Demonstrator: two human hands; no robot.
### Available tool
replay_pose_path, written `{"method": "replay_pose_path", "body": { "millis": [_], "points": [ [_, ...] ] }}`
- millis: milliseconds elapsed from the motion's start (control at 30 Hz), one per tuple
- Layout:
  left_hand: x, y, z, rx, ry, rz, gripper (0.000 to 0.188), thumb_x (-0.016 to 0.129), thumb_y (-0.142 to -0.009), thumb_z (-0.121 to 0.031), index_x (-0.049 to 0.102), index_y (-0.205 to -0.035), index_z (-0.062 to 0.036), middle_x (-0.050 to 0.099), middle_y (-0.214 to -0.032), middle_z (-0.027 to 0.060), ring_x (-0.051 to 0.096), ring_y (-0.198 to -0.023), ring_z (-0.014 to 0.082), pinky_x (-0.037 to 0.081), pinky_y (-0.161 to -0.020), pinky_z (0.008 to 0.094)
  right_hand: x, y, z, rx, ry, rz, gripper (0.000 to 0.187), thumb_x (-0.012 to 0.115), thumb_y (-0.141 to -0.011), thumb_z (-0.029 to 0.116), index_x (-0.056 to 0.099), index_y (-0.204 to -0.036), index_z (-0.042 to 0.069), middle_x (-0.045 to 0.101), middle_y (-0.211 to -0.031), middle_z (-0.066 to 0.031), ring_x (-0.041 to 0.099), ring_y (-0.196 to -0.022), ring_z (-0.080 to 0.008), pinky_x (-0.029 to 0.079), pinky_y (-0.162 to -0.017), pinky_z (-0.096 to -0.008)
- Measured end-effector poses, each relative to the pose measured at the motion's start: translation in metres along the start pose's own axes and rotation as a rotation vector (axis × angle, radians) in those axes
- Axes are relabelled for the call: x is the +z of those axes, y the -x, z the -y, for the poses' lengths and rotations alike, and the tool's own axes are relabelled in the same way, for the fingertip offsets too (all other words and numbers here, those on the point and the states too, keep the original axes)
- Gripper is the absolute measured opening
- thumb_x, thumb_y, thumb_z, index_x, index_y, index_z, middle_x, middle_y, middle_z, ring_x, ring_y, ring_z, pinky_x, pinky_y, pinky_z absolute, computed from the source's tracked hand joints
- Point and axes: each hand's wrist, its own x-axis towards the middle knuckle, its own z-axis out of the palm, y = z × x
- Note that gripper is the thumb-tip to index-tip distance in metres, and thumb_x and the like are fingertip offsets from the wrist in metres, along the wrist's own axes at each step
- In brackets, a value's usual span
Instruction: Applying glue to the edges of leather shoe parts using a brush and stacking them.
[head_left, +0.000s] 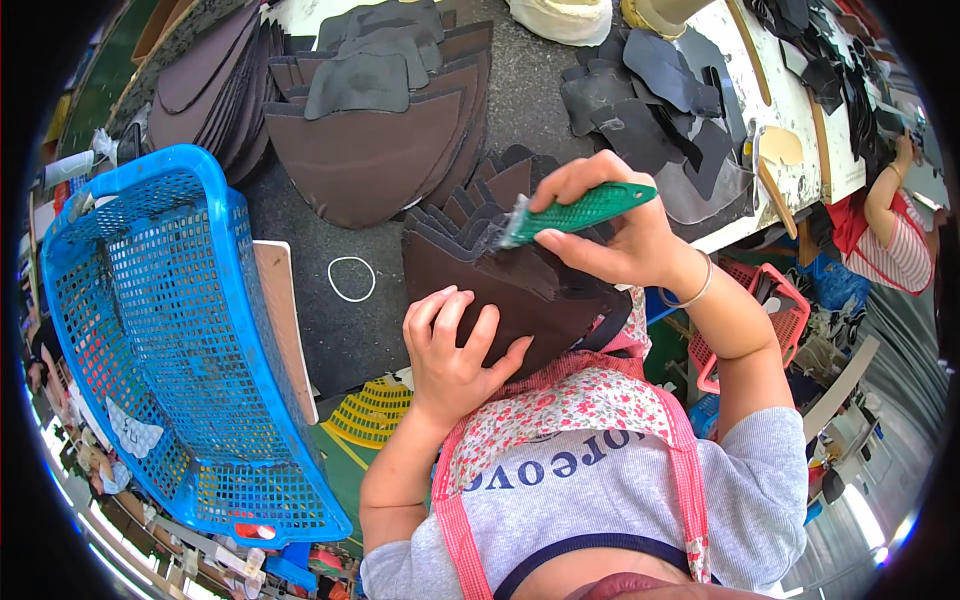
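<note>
My right hand (632, 240) is closed round the green handle (600, 205) of a brush, its pale, coated bristles (516, 224) touching the upper edges of a fanned stack of dark brown leather-like pieces (440, 262). My left hand (448, 348) lies on the front of the stack with fingers spread. The pieces overlap in steps, and their near end lies against my apron (560, 415). Whether the bristles carry glue cannot be made out for certain.
A large blue plastic basket (222, 195) stands at the left, beside a wooden board (285, 315). A white elastic ring (352, 280) lies on the dark worktop. Brown stacks (365, 160) and black scraps (640, 130) sit at the back. Another person's arm (885, 200) shows far right.
</note>
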Motion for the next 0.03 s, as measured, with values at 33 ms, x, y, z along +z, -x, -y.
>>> {"method": "replay_pose_path", "body": {
  "millis": [33],
  "points": [
    [-0.0004, 0.0011, -0.0009, -0.004, 0.012, 0.015, 0.053, 0.082, -0.067, -0.031, 0.058, -0.109, -0.0093, 0.049, -0.118, 0.0128, 0.044, -0.114, 0.0348, 0.039, -0.095, 0.0507, -0.0080, 0.0100, -0.0001, 0.082, 0.015, 0.028, 0.029, 0.081, -0.075, 0.010, 0.057, -0.092, 0.006, 0.066, -0.090, -0.0056, 0.066, -0.065, -0.0134, 0.052, -0.058, -0.0243]
  ]
}}
